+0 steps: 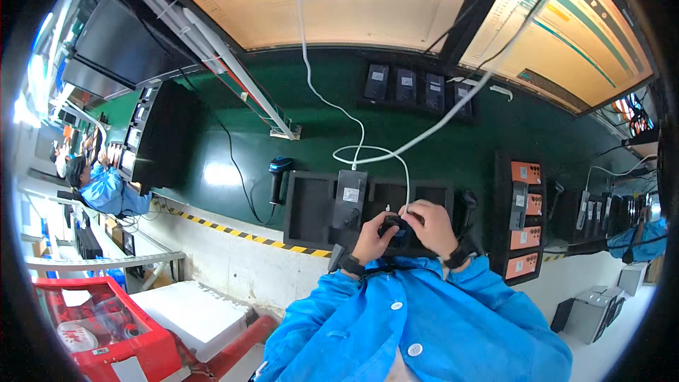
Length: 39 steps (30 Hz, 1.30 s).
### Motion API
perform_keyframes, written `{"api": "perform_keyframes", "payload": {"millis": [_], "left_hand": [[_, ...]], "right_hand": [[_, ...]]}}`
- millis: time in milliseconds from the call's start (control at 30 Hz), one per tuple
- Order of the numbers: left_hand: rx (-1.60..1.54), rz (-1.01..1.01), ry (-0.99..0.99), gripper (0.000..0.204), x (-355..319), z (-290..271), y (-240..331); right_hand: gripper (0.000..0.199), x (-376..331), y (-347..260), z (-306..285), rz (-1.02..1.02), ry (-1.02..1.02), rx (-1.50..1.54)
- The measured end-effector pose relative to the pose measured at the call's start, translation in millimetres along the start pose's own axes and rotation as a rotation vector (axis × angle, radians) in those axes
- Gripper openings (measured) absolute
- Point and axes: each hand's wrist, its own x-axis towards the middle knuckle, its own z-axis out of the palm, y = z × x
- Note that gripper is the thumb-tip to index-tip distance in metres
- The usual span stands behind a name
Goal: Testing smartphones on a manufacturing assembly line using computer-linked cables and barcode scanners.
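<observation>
My left hand (370, 240) is closed around a small black device (390, 222) at the front edge of the bench. Beside it, my right hand (434, 229) pinches the end of a white cable (407, 182) close to that device. My fingers hide whether the plug sits in it. Behind my hands lies a black compartment tray (308, 206). A dark grey box with a white label (350, 195) stands in one of its compartments, with a second white cable (359, 134) running to its far end.
A handheld scanner (278, 178) lies left of the tray. To the right stands a black rack of orange-faced units (525, 239). Several labelled dark units (405, 85) sit below two large monitors (339, 0). A metal post (233, 64) rises at left; another person (106, 187) works beyond it.
</observation>
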Motion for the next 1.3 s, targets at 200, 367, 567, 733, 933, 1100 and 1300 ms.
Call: {"api": "perform_keyframes", "payload": {"millis": [200,367,567,733,933,1100,1300], "left_hand": [[0.071,0.039,0.124,0.034,-4.0,0.3,-7.6],[0.153,-0.006,0.303,0.030,-9.2,-26.9,-45.7],[0.819,-0.012,0.562,0.045,-31.2,-57.9,-31.3],[1.065,-0.129,0.562,0.064,-47.5,-62.1,-76.6],[1.004,-0.155,0.704,0.053,-44.9,-54.1,-76.9],[0.988,-0.127,0.756,0.045,-43.9,-52.5,-79.8],[0.993,-0.105,0.781,0.038,-44.1,-52.8,-81.4]], "right_hand": [[0.015,-4.1,31.0,19.7,0.168,0.098,0.247],[0.036,54.1,114.0,40.4,0.173,0.162,0.152],[0.071,10.0,105.8,44.5,0.226,0.286,-0.360],[0.081,-21.7,115.1,43.3,0.164,0.171,-0.451],[0.078,-24.8,117.9,47.9,0.118,0.202,-0.424],[0.072,-26.3,114.0,50.4,0.144,0.241,-0.406],[0.064,-23.8,115.3,55.2,0.152,0.292,-0.415]]}}
